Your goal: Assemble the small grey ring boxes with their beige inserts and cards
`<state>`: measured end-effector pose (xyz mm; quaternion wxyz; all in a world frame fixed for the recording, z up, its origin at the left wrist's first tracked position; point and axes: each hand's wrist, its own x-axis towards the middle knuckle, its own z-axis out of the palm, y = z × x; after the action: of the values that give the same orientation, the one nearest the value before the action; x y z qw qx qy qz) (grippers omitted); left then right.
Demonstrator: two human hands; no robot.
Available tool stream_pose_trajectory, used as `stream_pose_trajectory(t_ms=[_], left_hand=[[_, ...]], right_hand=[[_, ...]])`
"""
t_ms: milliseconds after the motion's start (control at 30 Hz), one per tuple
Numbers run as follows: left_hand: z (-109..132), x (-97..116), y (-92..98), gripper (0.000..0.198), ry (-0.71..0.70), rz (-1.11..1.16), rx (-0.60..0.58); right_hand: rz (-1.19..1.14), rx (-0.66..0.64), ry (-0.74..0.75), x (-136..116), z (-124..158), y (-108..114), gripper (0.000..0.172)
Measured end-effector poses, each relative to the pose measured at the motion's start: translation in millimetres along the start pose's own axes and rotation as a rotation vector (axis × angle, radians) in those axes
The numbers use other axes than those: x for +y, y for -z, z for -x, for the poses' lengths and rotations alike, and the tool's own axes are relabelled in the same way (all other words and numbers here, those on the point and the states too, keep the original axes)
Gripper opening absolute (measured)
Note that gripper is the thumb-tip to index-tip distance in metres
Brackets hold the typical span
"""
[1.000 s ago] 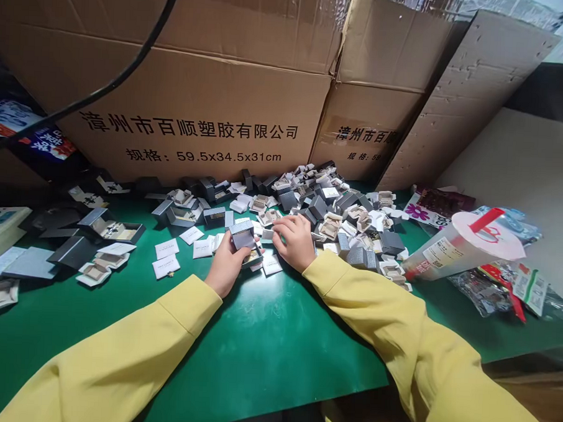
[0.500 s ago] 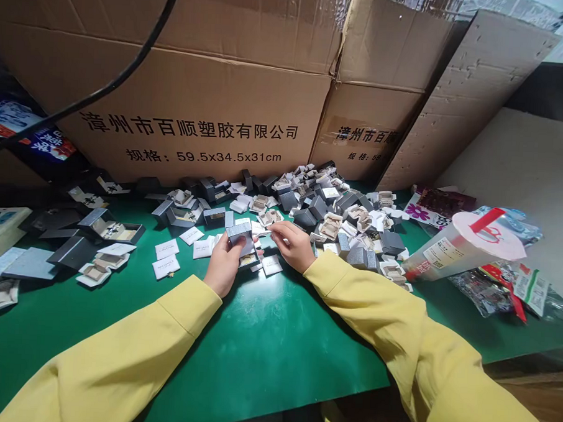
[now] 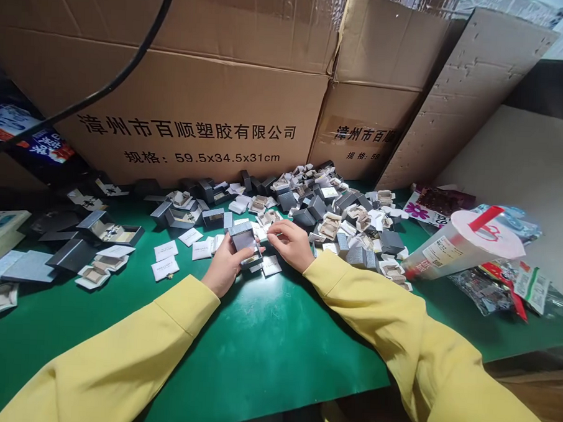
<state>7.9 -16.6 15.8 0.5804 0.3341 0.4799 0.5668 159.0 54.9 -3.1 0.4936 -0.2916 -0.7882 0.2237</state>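
Observation:
My left hand [image 3: 223,267] is wrapped round a small grey jewelry box [image 3: 243,237] with its lid raised and a pale lining showing. Just to the right, my right hand [image 3: 293,246] has thumb and fingertips pinched together near the box; anything between them is too small to make out. Below the fingertips, a white printed card [image 3: 271,266] lies on the green table [image 3: 275,347]. More white cards [image 3: 165,269] lie left of my left hand. Beyond both hands spreads a heap of small grey boxes [image 3: 316,207] and pale cardboard inserts [image 3: 330,225].
Large cardboard cartons [image 3: 197,95] stand along the back. A lidded drink cup [image 3: 461,244] with a red straw leans at the right, beside snack packets [image 3: 486,291]. Several open boxes [image 3: 110,228] sit at the left. A black cable [image 3: 129,67] hangs across the upper left.
The jewelry box in my left hand has tilted, so more of its lid lining faces me. My right hand has shifted very slightly left, still pinched.

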Motion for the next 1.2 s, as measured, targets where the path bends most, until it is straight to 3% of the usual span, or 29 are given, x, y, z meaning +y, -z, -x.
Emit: stream_pose_trajectory(t_ms=[233,433,533,733,867,1033,1133,1200], left_hand=[[-4.6,-5.0,1.5,0.048,-0.023,-0.085,0.015],[-5.3,-5.8,1.3,0.047,-0.048,-0.108,0.031],[-5.5,-5.9,1.6,0.045,-0.049,-0.11,0.025],[-5.3,-3.8,3.1,0.047,-0.013,-0.11,-0.003],[-5.4,-3.0,3.2,0.049,-0.021,-0.102,0.008],[-5.4,-3.9,2.7,0.047,-0.023,-0.105,-0.003],[-6.2,-5.6,3.8,0.047,-0.036,-0.153,-0.021],[-7.1,-7.0,4.6,0.047,-0.059,-0.196,-0.007]], right_hand=[[-0.021,0.033,-0.108,12.0,0.8,-3.4,0.007],[-0.13,0.023,-0.148,15.3,4.2,-6.3,0.043],[-0.151,-0.02,-0.157,15.0,4.5,-6.7,0.048],[-0.034,-0.133,-0.044,10.5,4.0,-4.4,0.045],[0.075,-0.159,0.034,5.8,3.3,-2.5,0.033],[0.047,-0.037,0.014,5.4,3.2,-3.0,0.022],[0.012,0.056,0.023,5.0,4.6,-2.5,0.029],[0.024,0.034,0.075,3.3,6.4,-1.8,0.034]])
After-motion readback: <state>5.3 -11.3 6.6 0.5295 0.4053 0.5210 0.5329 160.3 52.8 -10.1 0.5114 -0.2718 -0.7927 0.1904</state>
